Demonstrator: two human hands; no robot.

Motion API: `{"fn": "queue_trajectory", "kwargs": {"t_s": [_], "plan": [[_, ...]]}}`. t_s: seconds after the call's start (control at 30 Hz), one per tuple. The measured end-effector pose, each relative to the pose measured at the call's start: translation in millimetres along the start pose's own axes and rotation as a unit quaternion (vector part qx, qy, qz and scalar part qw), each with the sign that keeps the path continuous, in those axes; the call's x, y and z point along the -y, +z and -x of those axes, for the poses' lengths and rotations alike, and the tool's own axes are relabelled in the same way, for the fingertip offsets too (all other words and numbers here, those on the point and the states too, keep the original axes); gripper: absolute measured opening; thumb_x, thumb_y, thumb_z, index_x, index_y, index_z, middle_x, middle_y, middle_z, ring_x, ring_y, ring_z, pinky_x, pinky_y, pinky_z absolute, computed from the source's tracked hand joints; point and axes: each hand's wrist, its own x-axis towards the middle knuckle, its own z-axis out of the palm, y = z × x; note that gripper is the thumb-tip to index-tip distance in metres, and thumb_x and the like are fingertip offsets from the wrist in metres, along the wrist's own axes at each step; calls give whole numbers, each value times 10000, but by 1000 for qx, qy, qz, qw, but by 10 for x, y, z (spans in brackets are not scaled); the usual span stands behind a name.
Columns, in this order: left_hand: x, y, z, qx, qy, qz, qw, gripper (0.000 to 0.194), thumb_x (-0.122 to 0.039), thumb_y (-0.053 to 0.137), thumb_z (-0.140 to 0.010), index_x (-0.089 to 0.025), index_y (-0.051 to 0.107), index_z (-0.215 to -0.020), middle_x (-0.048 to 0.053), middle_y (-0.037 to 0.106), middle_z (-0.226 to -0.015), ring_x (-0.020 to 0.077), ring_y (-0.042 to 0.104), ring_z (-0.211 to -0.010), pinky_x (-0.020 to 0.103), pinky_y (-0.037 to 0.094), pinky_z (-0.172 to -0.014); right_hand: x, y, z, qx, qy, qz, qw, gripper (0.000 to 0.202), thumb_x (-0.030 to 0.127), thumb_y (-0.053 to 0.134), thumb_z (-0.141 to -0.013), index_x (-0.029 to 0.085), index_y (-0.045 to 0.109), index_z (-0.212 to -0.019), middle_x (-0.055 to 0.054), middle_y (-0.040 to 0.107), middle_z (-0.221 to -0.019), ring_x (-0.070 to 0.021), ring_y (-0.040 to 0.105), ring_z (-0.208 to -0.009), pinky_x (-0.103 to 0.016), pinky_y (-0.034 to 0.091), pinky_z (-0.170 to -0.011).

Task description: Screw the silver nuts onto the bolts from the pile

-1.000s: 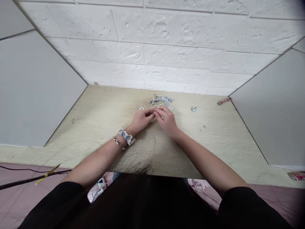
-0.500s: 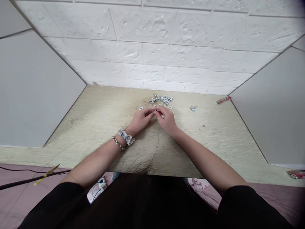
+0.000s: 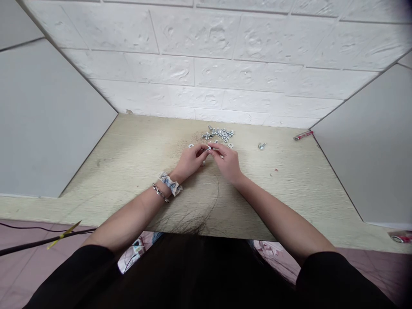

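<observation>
My left hand [image 3: 190, 161] and my right hand [image 3: 227, 163] meet over the middle of the table, fingertips touching or nearly so. Between them shows the silvery end of a small bolt [image 3: 209, 148], pinched by both thumbs and forefingers; whether a nut or washer is on it is hidden by the fingers. A flat washer [image 3: 230, 145] lies just beyond my right hand, and another washer [image 3: 191, 146] beyond my left. Behind the hands is a loose pile of bolts [image 3: 207, 136] and nuts [image 3: 226, 138]. A small pale piece [image 3: 203, 163] shows partly under my left hand.
The pale wooden table [image 3: 128, 154] ends at a white brick-patterned wall [image 3: 212, 68], with grey panels [image 3: 48, 120] on both sides. A small metal fastener [image 3: 262, 146] lies to the right. A red-and-silver tool [image 3: 303, 135] rests against the right panel. A dark cable [image 3: 38, 245] runs at lower left.
My fingers have shifted slightly, so more of the silvery bolt shows between them. The pile and the loose washers stay where they were.
</observation>
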Motion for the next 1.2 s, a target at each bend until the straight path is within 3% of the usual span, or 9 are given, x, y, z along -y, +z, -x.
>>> {"fn": "queue_trajectory", "kwargs": {"t_s": [0.13,0.43,0.93,1.2], "plan": [[11,-11,-11,-22,32,-61,997,234,-332,525,-851,-171,674,-935,-30,600,-637,97,515,-584,210,404,-598,-26,-2,2,2,-2,2,1000,242,275,586,-820,249,719,-1022,-16,731,-1024,-187,690,-912,-338,551,-861],[15,-12,-16,-21,50,-81,995,246,-287,533,-849,-157,693,-982,-23,626,-655,92,507,-588,205,403,-621,-18,-29,-8,16,-31,22,999,226,231,574,-834,283,726,-994,27,721,-1058,-175,678,-998,-350,531,-938],[1,1,11,-11,88,-78,993,248,-268,519,-877,-193,711,-1015,-13,671,-683,100,535,-599,210,407,-613,1,-77,-43,12,-32,38,999,134,264,634,-795,264,745,-871,19,753,-869,-172,702,-817,-327,562,-792],[5,2,13,-12,81,-81,993,242,-253,508,-881,-155,693,-1002,8,692,-765,111,565,-649,216,430,-648,-22,-53,-38,17,-68,-2,998,164,232,604,-809,266,747,-881,9,741,-987,-174,691,-952,-348,529,-920]]}}
